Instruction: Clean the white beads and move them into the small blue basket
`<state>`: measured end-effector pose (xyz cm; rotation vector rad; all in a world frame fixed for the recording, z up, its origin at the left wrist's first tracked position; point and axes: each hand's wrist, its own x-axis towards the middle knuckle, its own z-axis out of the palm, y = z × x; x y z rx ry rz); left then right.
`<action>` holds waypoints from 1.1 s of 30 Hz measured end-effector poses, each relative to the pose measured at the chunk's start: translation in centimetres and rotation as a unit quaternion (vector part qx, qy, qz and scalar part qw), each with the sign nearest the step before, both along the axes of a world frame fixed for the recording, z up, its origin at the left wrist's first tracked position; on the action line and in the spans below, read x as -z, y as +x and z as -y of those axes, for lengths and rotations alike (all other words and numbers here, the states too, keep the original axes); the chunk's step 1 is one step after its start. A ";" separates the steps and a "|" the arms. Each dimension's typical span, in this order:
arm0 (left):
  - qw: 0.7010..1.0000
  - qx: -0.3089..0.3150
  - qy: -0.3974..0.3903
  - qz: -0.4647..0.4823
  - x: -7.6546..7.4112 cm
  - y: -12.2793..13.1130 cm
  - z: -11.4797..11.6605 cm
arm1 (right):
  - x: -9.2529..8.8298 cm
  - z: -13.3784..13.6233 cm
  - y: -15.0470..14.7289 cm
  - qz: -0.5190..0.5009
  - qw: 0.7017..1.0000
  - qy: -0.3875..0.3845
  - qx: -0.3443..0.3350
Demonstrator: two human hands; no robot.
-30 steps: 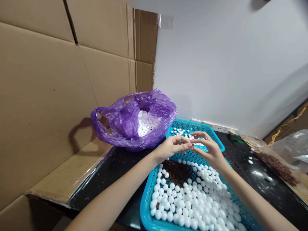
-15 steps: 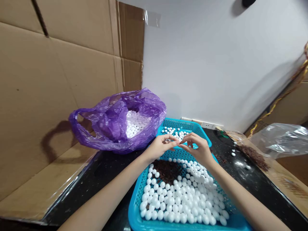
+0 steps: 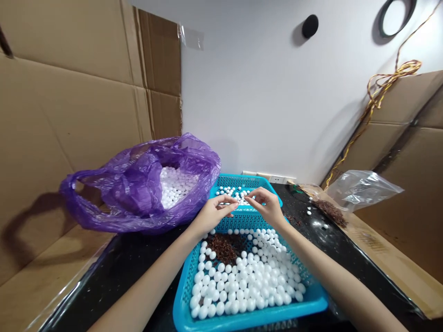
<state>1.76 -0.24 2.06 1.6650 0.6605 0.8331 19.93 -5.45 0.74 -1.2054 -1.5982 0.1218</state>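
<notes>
My left hand is over the near edge of the back blue basket, its thumb and fingertips pinched together. Across a small gap, my right hand makes a similar pinch. Whatever is between the fingertips is too small to make out against the white balls behind. Below my hands, the front blue basket holds many white balls and a patch of dark brown shreds at its far left.
An open purple plastic bag full of white balls stands at left, by a cardboard sheet. On the black table at right are a few stray balls, a brown shred pile and a clear plastic bag. Yellow-brown wires hang behind.
My fingertips were touching each other and are now slightly apart. The view has turned to the right, bringing more of the wall and wires into sight.
</notes>
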 end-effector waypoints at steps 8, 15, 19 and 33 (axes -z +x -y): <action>0.991 -0.068 0.078 0.087 -0.1 -0.4 -1.4 | -1.6 1.4 5.0 -0.053 0.990 -0.049 0.120; 0.992 -0.049 0.099 0.054 0.5 -0.4 -1.4 | -2.8 4.6 14.5 -0.091 0.945 -0.042 0.311; 0.993 -0.026 0.109 0.048 0.3 -0.5 -1.0 | -3.3 5.9 18.4 -0.098 0.909 -0.046 0.403; 0.995 -0.024 0.076 0.059 0.3 -0.3 -0.6 | -5.1 4.2 6.0 0.138 0.973 -0.184 -0.009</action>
